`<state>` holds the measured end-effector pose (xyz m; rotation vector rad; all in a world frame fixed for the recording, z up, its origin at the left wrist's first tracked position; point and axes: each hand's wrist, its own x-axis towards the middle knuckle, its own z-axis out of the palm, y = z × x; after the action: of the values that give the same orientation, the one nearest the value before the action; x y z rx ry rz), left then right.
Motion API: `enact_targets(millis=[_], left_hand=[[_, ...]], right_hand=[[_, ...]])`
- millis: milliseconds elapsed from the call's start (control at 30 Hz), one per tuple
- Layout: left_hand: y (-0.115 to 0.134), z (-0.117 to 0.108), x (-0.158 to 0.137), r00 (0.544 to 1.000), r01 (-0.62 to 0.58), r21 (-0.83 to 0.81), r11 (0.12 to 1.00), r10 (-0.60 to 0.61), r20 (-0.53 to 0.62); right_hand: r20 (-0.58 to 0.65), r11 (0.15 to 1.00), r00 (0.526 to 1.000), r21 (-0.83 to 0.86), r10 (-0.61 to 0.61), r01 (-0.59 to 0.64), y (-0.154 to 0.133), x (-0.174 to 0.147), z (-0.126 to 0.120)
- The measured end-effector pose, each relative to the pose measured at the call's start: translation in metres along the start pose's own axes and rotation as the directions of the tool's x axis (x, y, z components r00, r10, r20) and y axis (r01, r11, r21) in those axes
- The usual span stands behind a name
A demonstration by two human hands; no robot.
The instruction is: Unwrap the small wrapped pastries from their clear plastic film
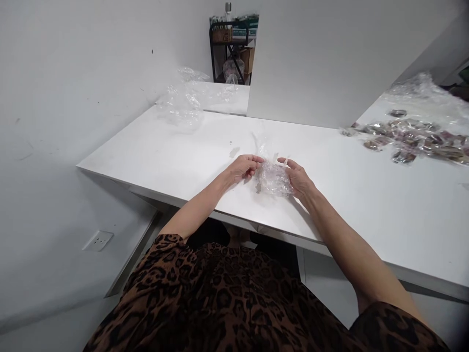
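Note:
A crinkled bundle of clear plastic wrap [275,180] lies on the white table [146,156] between my hands. My left hand [245,167] pinches its left edge, with the fingers curled in. At the right side, my right hand [299,180] grips the bundle, its index finger reaching over the top and the lower fingers partly hidden by the plastic. A loose strip of clear film [261,142] sticks up behind the bundle. What the plastic wraps, if anything, I cannot make out; a small brownish patch shows at its lower left.
Loose clear plastic [179,105] is heaped at the table's back left by the wall. Several small clear-wrapped packets [414,137] lie at the right, with more plastic film [425,93] behind. A white panel [311,63] rises along the back. A black shelf cart [230,44] stands beyond.

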<state>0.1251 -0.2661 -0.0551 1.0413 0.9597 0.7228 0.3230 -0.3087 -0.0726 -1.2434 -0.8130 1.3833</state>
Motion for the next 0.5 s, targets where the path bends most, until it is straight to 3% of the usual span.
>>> enact_targets(millis=[133, 233, 333, 400, 500], left_hand=[[0.001, 0.003, -0.003, 0.999, -0.037, 0.005, 0.999, 0.037, -0.015], [-0.001, 0.005, -0.007, 0.997, -0.071, 0.088, 0.994, 0.075, -0.037], [-0.005, 0.004, -0.008, 0.993, -0.069, 0.275, 0.959, 0.093, -0.074], [-0.008, 0.003, -0.006, 0.996, -0.052, 0.359, 0.932, 0.076, -0.053], [-0.009, 0.003, -0.005, 0.997, -0.056, 0.357, 0.932, 0.073, -0.035]], right_hand=[[0.015, 1.000, 1.000, 0.001, 0.021, -0.021, 0.002, -0.002, 0.002], [0.056, 0.990, 0.990, -0.047, -0.127, 0.129, 0.006, -0.003, 0.004], [0.096, 0.941, 0.945, -0.101, -0.313, 0.322, 0.009, -0.006, 0.008], [0.117, 0.916, 0.925, -0.140, -0.362, 0.376, 0.010, -0.008, 0.010], [0.107, 0.908, 0.926, -0.187, -0.361, 0.375, 0.009, -0.009, 0.011]])
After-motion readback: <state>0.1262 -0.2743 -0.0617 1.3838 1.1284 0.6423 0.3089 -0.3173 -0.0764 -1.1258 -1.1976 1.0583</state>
